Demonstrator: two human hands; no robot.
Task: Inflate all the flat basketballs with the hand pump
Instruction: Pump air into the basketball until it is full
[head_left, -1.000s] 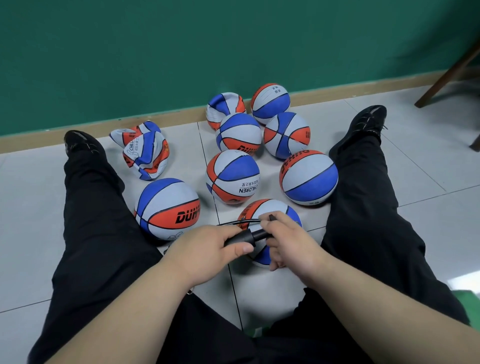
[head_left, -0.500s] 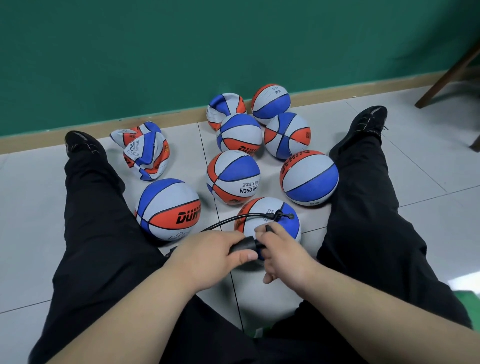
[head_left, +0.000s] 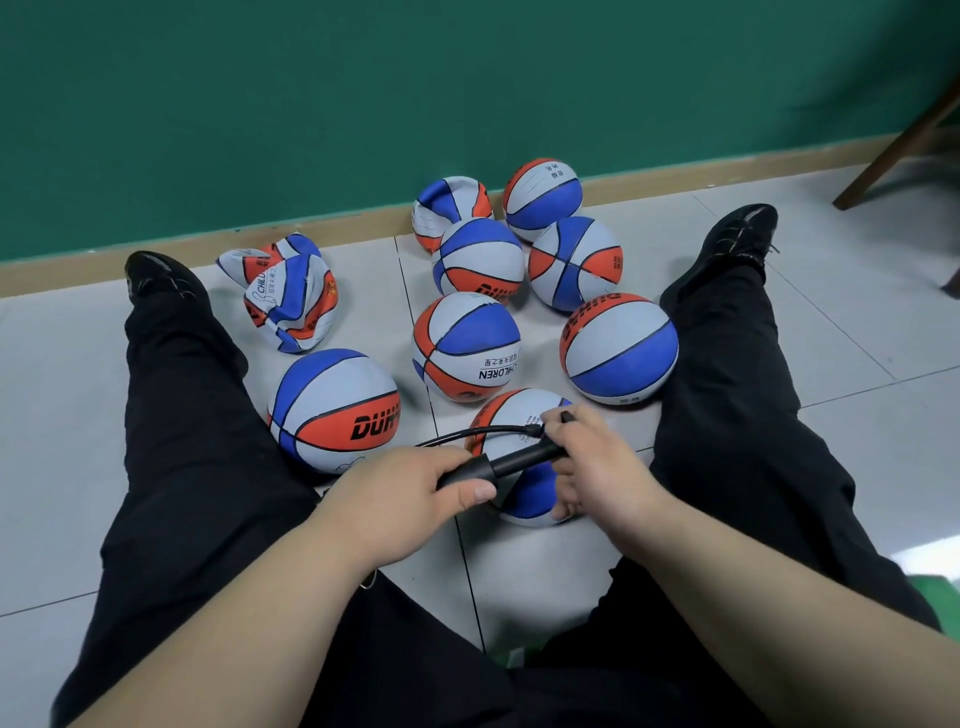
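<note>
Red-white-blue rubber basketball (head_left: 511, 415) lies low centre, under the black hand pump (head_left: 498, 465); left hand (head_left: 400, 493) and right hand (head_left: 597, 467) each clamp one pump end, likely bracing it for strokes.

Dressed in loose black trousers (head_left: 176, 447), creased at the knees, from 7 o'clock up to 10 and from 5 up to 1. Shod in black lace-up shoes, left shoe (head_left: 156, 275) at 10 o'clock, right shoe (head_left: 740, 239) at 1 o'clock, both flecked pale over the laces. Unsleeved along the forearms (head_left: 249, 623) down to left hand (head_left: 400, 499) and right hand (head_left: 602, 467).
</note>
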